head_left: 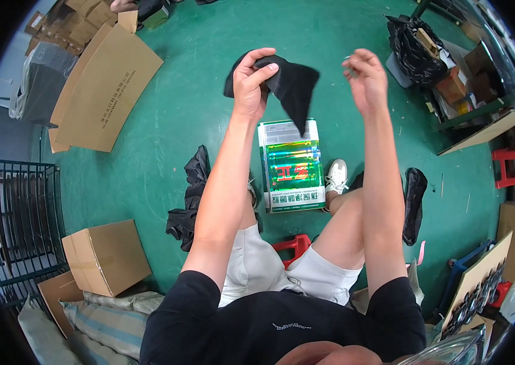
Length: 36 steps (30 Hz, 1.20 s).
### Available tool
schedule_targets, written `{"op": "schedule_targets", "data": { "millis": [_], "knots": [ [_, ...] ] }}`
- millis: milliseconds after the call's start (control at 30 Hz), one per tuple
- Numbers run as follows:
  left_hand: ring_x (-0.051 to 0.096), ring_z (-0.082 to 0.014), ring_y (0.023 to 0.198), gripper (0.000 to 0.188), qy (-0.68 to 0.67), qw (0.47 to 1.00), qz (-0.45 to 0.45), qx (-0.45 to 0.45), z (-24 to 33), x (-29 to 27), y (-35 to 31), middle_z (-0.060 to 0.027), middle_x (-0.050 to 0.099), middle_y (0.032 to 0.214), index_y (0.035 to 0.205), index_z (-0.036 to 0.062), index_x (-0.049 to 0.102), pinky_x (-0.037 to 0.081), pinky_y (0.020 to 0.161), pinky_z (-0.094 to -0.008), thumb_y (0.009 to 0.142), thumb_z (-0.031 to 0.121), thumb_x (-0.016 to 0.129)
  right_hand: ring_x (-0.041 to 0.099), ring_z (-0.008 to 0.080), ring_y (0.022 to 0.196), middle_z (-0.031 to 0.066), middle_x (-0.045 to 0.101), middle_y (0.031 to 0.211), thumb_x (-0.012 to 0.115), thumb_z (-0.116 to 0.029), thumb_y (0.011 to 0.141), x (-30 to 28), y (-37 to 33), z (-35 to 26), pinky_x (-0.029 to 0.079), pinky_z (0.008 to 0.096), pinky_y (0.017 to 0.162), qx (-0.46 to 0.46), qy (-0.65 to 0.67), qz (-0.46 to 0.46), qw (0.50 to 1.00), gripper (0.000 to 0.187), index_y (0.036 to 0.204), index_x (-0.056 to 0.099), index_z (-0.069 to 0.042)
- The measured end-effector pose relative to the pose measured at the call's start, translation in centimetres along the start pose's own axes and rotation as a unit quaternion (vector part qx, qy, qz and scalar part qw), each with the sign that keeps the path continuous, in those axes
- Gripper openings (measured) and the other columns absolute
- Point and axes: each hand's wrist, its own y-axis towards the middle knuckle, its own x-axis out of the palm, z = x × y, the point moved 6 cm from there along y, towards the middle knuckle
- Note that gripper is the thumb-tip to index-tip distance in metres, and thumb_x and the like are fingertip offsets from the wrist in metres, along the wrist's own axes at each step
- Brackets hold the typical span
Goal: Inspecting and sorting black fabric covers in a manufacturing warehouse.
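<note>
My left hand (252, 82) is raised ahead of me, its thumb and fingers closed on a piece of black cloth (297, 88). The cloth hangs loosely to the right and ends in a pointed corner. To the right, apart from the cloth, my right hand (366, 79) is held up with its fingers curled together. A tiny pale glint shows at those fingertips, too small to name. Below the cloth, a boxy green and white tin (292, 164) with a shiny label rests on the floor between my feet.
Crumpled black material (190, 201) lies left of my legs, and a black bundle (414, 204) lies right. A red stool (294, 246) is beneath me. Cardboard boxes (108, 255) and a metal rack (20, 219) stand left. A black bag (416, 52) and shelving are at the far right.
</note>
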Motion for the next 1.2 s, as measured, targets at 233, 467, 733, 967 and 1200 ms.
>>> {"op": "schedule_targets", "data": {
  "millis": [233, 467, 733, 967, 1200],
  "knots": [
    [0.071, -0.0187, 0.088, 0.034, -0.132, 0.991, -0.030, 0.021, 2.2, 0.9, -0.7, -0.0101, 0.070, 0.098, 0.123, -0.0005, 0.058, 0.060, 0.081, -0.0303, 0.089, -0.006, 0.058, 0.017, 0.0460, 0.147, 0.0262, 0.008, 0.162, 0.049, -0.069, 0.088, 1.1, -7.0, 12.9, 0.017, 0.0703, 0.111, 0.469, -0.008, 0.084, 0.879, 0.101, 0.158, 0.009, -0.008],
    [0.072, -0.0230, 0.091, 0.036, -0.206, 0.978, 0.033, 0.021, 1.5, -4.4, 0.1, -0.0152, 0.070, 0.100, 0.130, 0.0022, 0.052, 0.063, 0.079, -0.0333, 0.094, -0.002, 0.053, 0.024, 0.0432, 0.144, 0.0237, 0.015, 0.158, 0.052, -0.078, 0.081, 8.9, -18.6, 19.6, 0.015, 0.0690, 0.111, 0.487, 0.174, 0.182, 0.836, 0.115, 0.158, -0.004, -0.014],
    [0.070, -0.0224, 0.097, 0.034, -0.260, 0.965, 0.040, -0.001, 1.3, -4.3, 0.0, -0.0125, 0.070, 0.101, 0.128, 0.0040, 0.054, 0.061, 0.085, -0.0349, 0.094, -0.004, 0.052, 0.054, 0.0324, 0.111, 0.0165, 0.058, 0.117, 0.061, -0.043, 0.091, 10.9, -13.1, 15.7, 0.038, 0.0507, 0.104, 0.336, 0.311, 0.017, 0.889, 0.051, 0.123, 0.059, -0.003],
    [0.070, -0.0240, 0.094, 0.033, -0.305, 0.950, -0.019, -0.057, 0.5, -5.7, 0.9, -0.0122, 0.069, 0.102, 0.126, 0.0050, 0.054, 0.061, 0.083, -0.0350, 0.095, -0.004, 0.051, 0.060, 0.0194, 0.074, 0.0073, 0.065, 0.091, 0.071, -0.004, 0.086, 7.6, -9.0, 14.6, 0.051, 0.0329, 0.068, 0.245, 0.208, 0.075, 0.944, 0.017, 0.101, 0.062, -0.005],
    [0.069, -0.0247, 0.096, 0.027, -0.241, 0.966, 0.092, -0.026, -0.1, -7.2, 1.2, -0.0153, 0.067, 0.102, 0.121, 0.0033, 0.055, 0.059, 0.085, -0.0385, 0.095, -0.002, 0.053, 0.069, 0.0252, 0.080, 0.0125, 0.068, 0.090, 0.070, -0.009, 0.089, 5.6, -6.2, 7.0, 0.056, 0.0392, 0.078, 0.093, 0.091, 0.045, 0.990, 0.017, 0.098, 0.057, -0.003]
  ]
}}
